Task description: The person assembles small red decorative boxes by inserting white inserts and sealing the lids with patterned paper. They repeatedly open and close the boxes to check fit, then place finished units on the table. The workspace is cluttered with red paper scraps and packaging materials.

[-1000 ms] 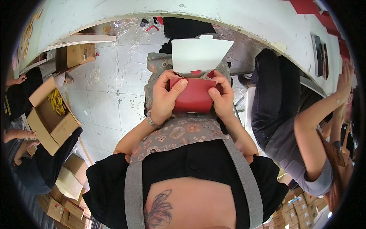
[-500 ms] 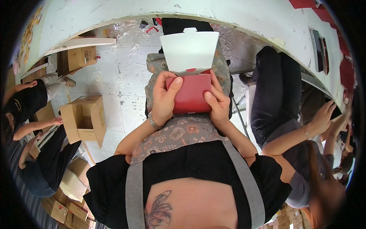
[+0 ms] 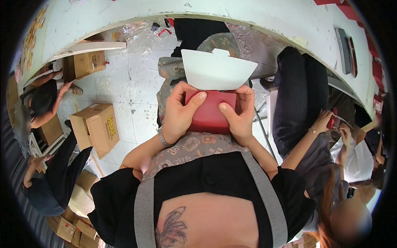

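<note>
Head view: red box [image 3: 211, 119] is part-done, I'd judge. Body looks folded up, red panel facing the wearer. Lid flap [image 3: 219, 71], white inside, stands open beyond the far edge w/ its tab free, so closing looks not yet done. Can't tell if anything's inside; front panel & hands block the opening.

Grip: both hands closed on the box, none free. L hand [image 3: 178, 109] has the L side, thumb pressed on the red panel near the upper L corner, fingers round the back, mostly hidden. R hand [image 3: 240, 115] has the R side, thumb on the panel a bit lower, fingers curled at the far R corner. Box sits btwn the two hands, just above the lap of the patterned apron [image 3: 198, 144], well apart from the white worktop [image 3: 165, 9]. Lid is past the fingertips, not pinched by either thumb.
</note>
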A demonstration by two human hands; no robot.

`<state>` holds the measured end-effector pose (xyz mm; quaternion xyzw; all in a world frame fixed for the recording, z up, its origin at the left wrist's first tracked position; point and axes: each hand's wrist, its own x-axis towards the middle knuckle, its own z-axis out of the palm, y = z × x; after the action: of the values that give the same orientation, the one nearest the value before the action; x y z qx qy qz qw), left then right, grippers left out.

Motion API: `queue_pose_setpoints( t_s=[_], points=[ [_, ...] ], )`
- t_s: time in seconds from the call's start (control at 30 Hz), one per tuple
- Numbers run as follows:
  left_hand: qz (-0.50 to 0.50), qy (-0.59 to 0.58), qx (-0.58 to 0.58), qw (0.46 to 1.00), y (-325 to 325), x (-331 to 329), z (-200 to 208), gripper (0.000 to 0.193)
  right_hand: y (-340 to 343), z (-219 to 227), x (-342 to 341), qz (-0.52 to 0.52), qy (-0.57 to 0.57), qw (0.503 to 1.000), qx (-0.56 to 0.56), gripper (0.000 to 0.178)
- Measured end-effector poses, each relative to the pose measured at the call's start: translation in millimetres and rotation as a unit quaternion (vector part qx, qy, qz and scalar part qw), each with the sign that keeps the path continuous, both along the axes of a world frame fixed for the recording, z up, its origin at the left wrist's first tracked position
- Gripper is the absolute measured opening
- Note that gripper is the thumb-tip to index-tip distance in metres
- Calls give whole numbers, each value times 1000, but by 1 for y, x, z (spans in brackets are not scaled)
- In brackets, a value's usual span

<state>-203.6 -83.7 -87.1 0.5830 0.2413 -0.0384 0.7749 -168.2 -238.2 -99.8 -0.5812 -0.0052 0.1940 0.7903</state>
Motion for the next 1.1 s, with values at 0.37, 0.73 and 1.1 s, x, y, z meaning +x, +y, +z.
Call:
queue_pose_setpoints(
  t_s=[0.37, 0.73, 1.1],
  points=[
    [-97, 39, -98, 990, 15, 2, -4, 39, -7, -6, 2, 30, 95, 995, 8, 32],
    [-49, -6, -9, 999, 8, 16, -22, 21, -6, -22, 22, 71, 175, 982, 27, 33],
    [-111, -14, -155, 982, 20, 9, -51, 12, -9, -48, 15, 99, 13, 995, -24, 14]
  ],
)
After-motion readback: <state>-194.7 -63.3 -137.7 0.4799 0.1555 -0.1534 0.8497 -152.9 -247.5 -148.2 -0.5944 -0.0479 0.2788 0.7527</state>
